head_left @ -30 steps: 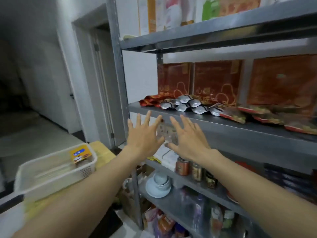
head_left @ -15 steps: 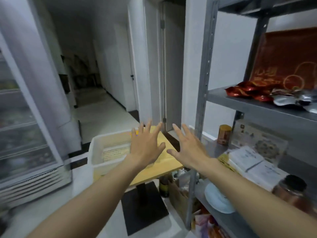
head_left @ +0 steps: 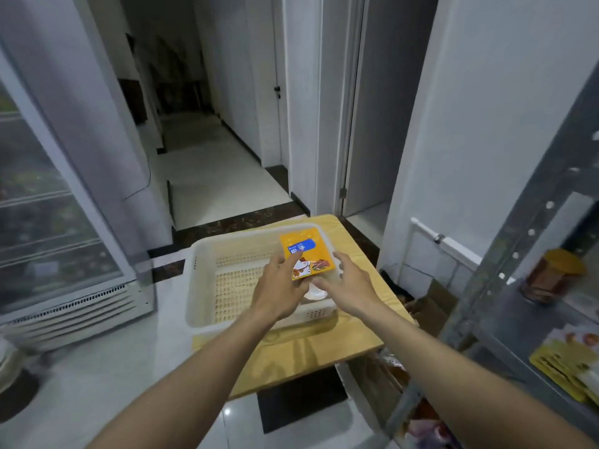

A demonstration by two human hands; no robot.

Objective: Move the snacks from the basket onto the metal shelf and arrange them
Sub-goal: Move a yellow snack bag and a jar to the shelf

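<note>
Glass-door refrigerator [head_left: 48,222], white frame, vented base: stands on the pale tiled floor at the far left, well apart from the table.

Grey metal shelf [head_left: 525,241], punched upright post: at the right edge, its nearest post just beside the table's right corner. Only part of it is in view.

Light wooden table [head_left: 324,348], square top on a dark base: centre, between the refrigerator and the metal shelf.

White perforated plastic basket [head_left: 207,286], rectangular: sits on the table's left half, its left side overhanging the edge.

Left hand [head_left: 278,293]: reaches into the basket, fingers and thumb curled on the lower left edge of the packet, holding it.

Right hand [head_left: 351,286]: over the basket's right rim, fingers spread wide, thumb at the packet's lower right corner; contact cannot be told.

Flat orange snack packet [head_left: 308,254], blue label, cartoon print: tilted upright in the basket's far right corner, held by the left hand.

Brown glass jar [head_left: 554,275], yellow lid: upright on the metal shelf.

Yellow sachets [head_left: 564,361]: stacked flat on the shelf, nearer the camera than the jar.
</note>
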